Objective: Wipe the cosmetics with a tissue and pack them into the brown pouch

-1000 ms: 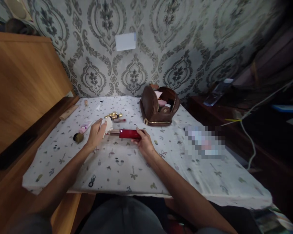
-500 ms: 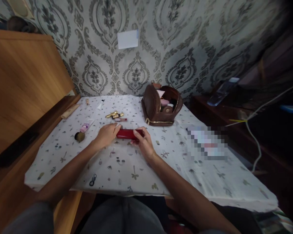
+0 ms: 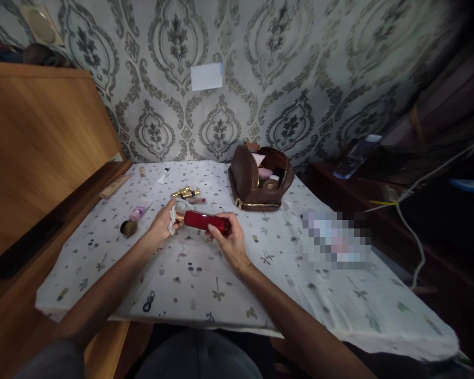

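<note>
Just above the cloth, a glossy red bottle (image 3: 201, 221) with a gold-coloured neck lies sideways between my hands. My right hand (image 3: 233, 239) wraps round its right end, thumb on the front. At the neck end is my left hand (image 3: 164, 223), its fingers closed there. Some whitish, ruffled stuff (image 3: 173, 220) shows by those fingers; what it is I cannot make out. Just beyond sit gold tubes (image 3: 186, 192) and a small red-pink lip tube (image 3: 195, 200). To the left lie a round brush (image 3: 129, 228) and a pink-and-white tube (image 3: 139, 211).
A brown cosmetic bag (image 3: 258, 181), unzipped with items inside, stands at the back of the cloth-covered table (image 3: 237, 295). Further left are a beige tube (image 3: 114, 187) and a white tube (image 3: 163, 176). A blurred-out item (image 3: 337, 239) lies right. Beyond it is a clear bottle (image 3: 357, 157).
The red bottle has tilted, its left end now showing a gold neck. My left hand has shifted left off the red body, and the whitish stuff has come into view.
</note>
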`<state>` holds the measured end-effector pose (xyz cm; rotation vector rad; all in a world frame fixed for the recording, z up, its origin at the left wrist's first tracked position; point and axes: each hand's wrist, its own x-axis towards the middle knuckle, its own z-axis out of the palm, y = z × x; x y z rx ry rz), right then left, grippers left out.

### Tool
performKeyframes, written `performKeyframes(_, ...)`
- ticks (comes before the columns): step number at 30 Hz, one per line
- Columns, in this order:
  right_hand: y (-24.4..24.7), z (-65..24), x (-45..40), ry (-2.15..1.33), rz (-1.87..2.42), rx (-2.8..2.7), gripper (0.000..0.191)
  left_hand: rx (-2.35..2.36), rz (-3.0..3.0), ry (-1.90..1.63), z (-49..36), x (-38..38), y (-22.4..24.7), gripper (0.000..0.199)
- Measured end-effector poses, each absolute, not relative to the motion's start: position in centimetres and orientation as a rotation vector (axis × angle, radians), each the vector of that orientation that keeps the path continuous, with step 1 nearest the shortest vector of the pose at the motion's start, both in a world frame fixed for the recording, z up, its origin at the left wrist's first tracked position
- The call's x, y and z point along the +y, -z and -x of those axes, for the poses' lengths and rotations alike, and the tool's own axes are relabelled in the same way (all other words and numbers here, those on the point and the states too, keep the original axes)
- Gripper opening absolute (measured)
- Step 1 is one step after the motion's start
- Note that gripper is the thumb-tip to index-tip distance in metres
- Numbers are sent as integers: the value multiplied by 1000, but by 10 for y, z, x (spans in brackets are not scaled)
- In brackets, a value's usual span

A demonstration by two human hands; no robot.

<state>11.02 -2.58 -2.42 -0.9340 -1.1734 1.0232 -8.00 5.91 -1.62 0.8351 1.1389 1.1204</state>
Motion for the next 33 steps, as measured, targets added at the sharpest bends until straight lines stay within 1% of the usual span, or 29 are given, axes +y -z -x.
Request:
performKeyframes(3,24,-110,-25,-1061,972,-1141,42,1206,-836,-1294,63,51,14,46)
performKeyframes(7,25,-114,-19,-1175,989,-1004,43,1238,-1152,-1398,52,33,9,49)
performKeyframes(12,24,-118,-11,-1639,1029,-536,25,1248,-1702,-1490,54,22,-4,41)
performKeyframes(13,24,-118,-10,-1727,1022,-465,24,1230,-1763,-1522,53,23,-6,39)
performKeyframes(15,22,-120,-10,-1876,959,-379,33,1192,-1759,-1576,51,27,-8,38)
performKeyframes(17,21,-122,-10,-1996,839,-316,43,1176,-1609,-1624,45,34,-8,40)
performKeyframes(19,20,-125,-10,-2068,707,-231,47,1199,-1426,-1666,38,42,-5,48)
performKeyframes(21,20,-127,-10,-2077,613,-150,48,1228,-1333,-1687,30,48,-4,55)
performKeyframes(22,20,-127,-10,-2071,583,-124,49,1240,-1331,-1690,27,49,-4,56)
performKeyframes(24,21,-127,-10,-2061,551,-102,51,1259,-1384,-1665,19,49,-7,51)
performKeyframes(27,21,-126,-10,-2084,505,-97,55,1253,-1495,-1478,6,39,-11,40)
performKeyframes(33,23,-126,-8,-2093,431,-123,57,1051,-1588,-1234,-14,23,-11,34)
